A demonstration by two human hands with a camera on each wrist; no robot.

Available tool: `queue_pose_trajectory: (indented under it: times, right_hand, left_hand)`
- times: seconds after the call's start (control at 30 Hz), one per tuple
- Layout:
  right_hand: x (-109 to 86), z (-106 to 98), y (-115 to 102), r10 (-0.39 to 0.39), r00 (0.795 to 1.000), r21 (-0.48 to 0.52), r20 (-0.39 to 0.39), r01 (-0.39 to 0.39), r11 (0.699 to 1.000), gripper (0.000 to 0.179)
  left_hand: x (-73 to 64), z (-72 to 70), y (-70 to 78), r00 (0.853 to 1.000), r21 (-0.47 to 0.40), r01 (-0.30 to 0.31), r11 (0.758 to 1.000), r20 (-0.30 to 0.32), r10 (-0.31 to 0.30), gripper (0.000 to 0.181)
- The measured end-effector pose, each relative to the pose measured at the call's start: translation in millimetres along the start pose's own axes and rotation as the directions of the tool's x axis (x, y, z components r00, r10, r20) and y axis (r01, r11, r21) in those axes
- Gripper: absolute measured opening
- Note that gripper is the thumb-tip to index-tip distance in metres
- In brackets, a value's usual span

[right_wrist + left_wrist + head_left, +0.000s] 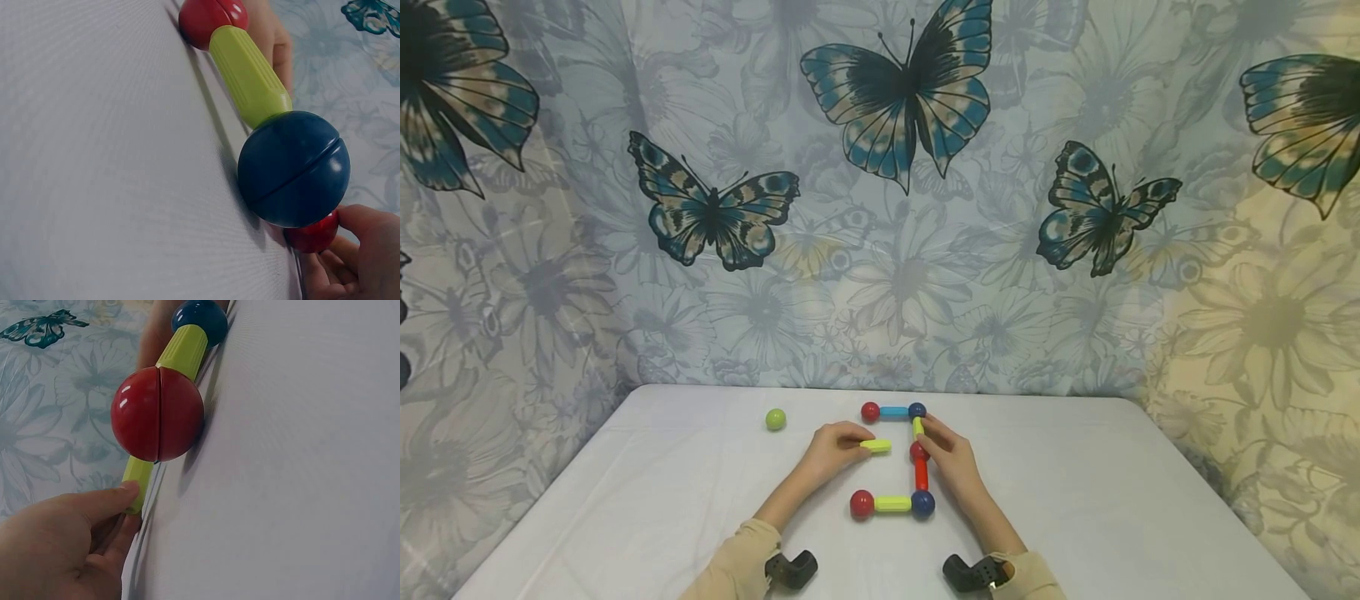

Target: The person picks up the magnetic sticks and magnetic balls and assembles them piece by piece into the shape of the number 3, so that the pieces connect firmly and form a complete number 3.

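Note:
In the head view my left hand [833, 452] pinches one end of a yellow-green rod [877, 447], its free end pointing right. My right hand [951, 460] grips the middle red ball [918, 451] on the right side of a ball-and-rod figure, as the right wrist view shows with thumb and fingers about that red ball [314, 235]. From this ball a short yellow-green rod [918, 427] runs back to a blue ball [917, 410], and a red rod [921, 475] runs forward to the near blue ball [922, 503].
A light-blue rod [893, 412] joins the far blue ball to a red ball [870, 411]. Nearest me, another yellow-green rod [892, 504] links a red ball [862, 504] to the near blue ball. A loose green ball [776, 419] lies at the back left of the white table [647, 467].

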State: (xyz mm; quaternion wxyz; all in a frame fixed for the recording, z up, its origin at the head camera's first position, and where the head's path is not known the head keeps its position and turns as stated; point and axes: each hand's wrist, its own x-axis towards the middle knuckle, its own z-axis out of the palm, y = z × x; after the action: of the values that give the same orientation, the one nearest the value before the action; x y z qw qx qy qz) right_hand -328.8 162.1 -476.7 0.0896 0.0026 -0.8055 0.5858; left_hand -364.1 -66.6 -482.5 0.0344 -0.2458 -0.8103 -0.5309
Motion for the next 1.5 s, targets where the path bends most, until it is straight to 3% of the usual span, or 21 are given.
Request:
queue_pose_trajectory:
  times: [0.4, 0.63, 0.93, 1.17, 1.5]
  right_hand:
    - [3.1, 2, 3, 0.018, 1.0, -0.01, -0.01, -0.019, 1.0, 0.041]
    - [1.3, 2, 2, -0.003, 1.0, -0.003, 0.013, 0.003, 1.0, 0.042]
    - [-19.9, -4, -39, 0.002, 1.0, -0.016, 0.029, -0.002, 1.0, 0.042]
    - [2.8, 1, 4, 0.003, 1.0, -0.012, 0.006, -0.003, 1.0, 0.042]
    - [1.4, 0, 5, -0.014, 1.0, -0.026, -0.003, 0.014, 1.0, 0.042]
  left_hand:
    - [5.3, 7.5, 3.8, 0.998, 0.05, -0.011, 0.999, 0.057, 0.008, 0.02]
    - [6.7, 10.3, 7.9, 0.997, 0.029, -0.02, 0.999, 0.08, 0.018, 0.02]
    - [8.5, 13.5, 13.4, 0.995, 0.027, -0.024, 0.999, 0.096, 0.021, 0.02]
    - [8.8, 15.2, 14.8, 0.995, 0.024, -0.009, 1.0, 0.1, 0.007, 0.02]
    - [7.4, 16.7, 16.1, 0.995, 0.009, -0.009, 1.0, 0.1, 0.008, 0.02]
